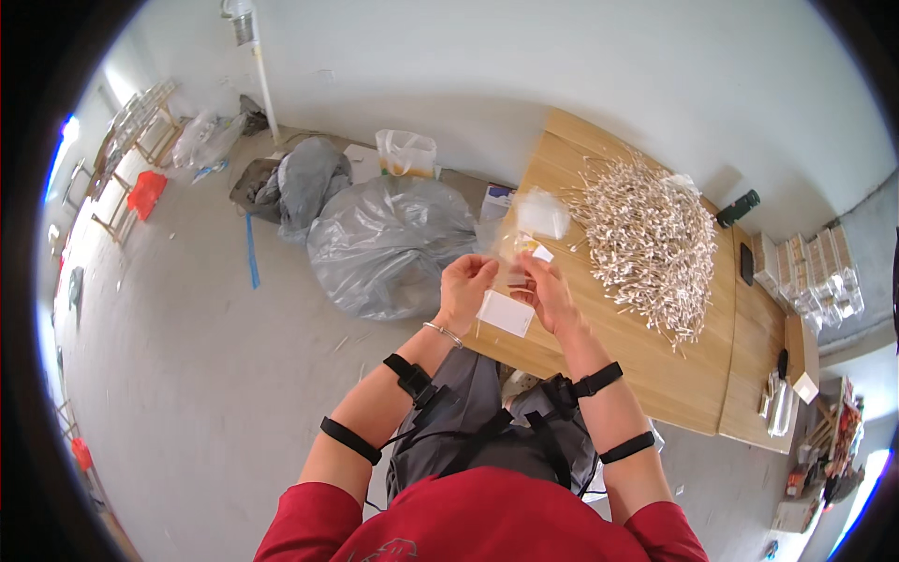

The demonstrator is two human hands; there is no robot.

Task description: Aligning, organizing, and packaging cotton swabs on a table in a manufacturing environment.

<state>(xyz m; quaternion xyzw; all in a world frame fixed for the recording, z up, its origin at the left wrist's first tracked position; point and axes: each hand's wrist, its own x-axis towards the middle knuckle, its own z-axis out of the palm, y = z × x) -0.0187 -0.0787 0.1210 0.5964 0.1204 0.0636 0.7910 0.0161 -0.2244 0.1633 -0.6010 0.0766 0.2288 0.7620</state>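
Note:
My left hand (465, 292) is closed in a pinch at the table's near-left corner, a silver bangle on its wrist. Close by on the right, my right hand (549, 292) has its thumb and fingers drawn together. A thin clear plastic bag (507, 253) stretches between the two hands, its edges partly hidden by the fingers. Just below them lies a white card (506, 313) at the table edge. Beyond the fingers is a stack of clear bags (543, 214), and a small white and yellow piece (539, 251) shows near the right fingertips. A big loose heap of cotton swabs (646, 245) spreads to the right.
The wooden table (599, 323) stands against the wall. On its right are a dark green bottle (738, 208), a black phone-like object (746, 263), stacked packs (810, 272) and a cardboard box (802, 358). A large grey plastic sack (393, 245) sits on the floor at left.

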